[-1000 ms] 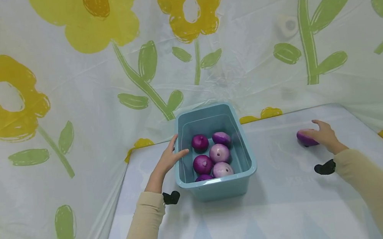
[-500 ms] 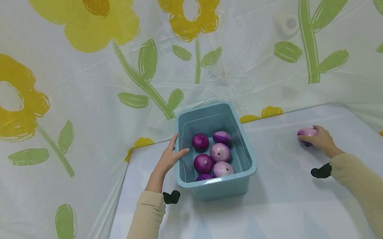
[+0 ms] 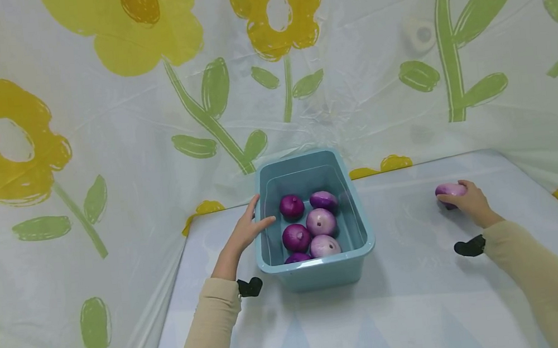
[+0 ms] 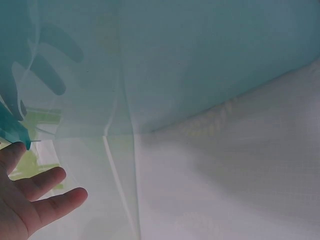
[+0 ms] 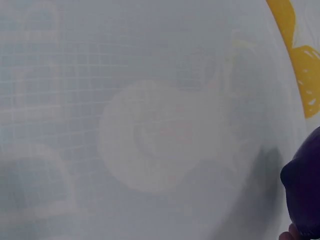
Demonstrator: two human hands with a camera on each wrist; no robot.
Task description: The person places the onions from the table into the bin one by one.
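A red onion (image 3: 450,189), pale purple on top, is between the thumb and fingers of my right hand (image 3: 474,203) at the right of the table. The right wrist view shows the dark onion (image 5: 306,187) at its right edge, with fingertips (image 5: 290,234) below. My left hand (image 3: 244,234) is at the left rim of a blue plastic bin (image 3: 319,274), thumb over the rim and other fingers outside. Those fingers (image 4: 62,205) look straight and spread in the left wrist view. Several red onions (image 3: 321,222) lie in the bin, some dark purple, some paler.
The bin stands on a white table (image 3: 413,307) with pale blue triangles. Behind and to the left hangs a curtain (image 3: 117,122) printed with yellow flowers and green leaves. Black straps (image 3: 470,246) stick out at both wrists.
My right hand has closed its grip on the onion, which has tilted and now shows its pale side, slightly raised. The left hand and the bin have stayed in place.
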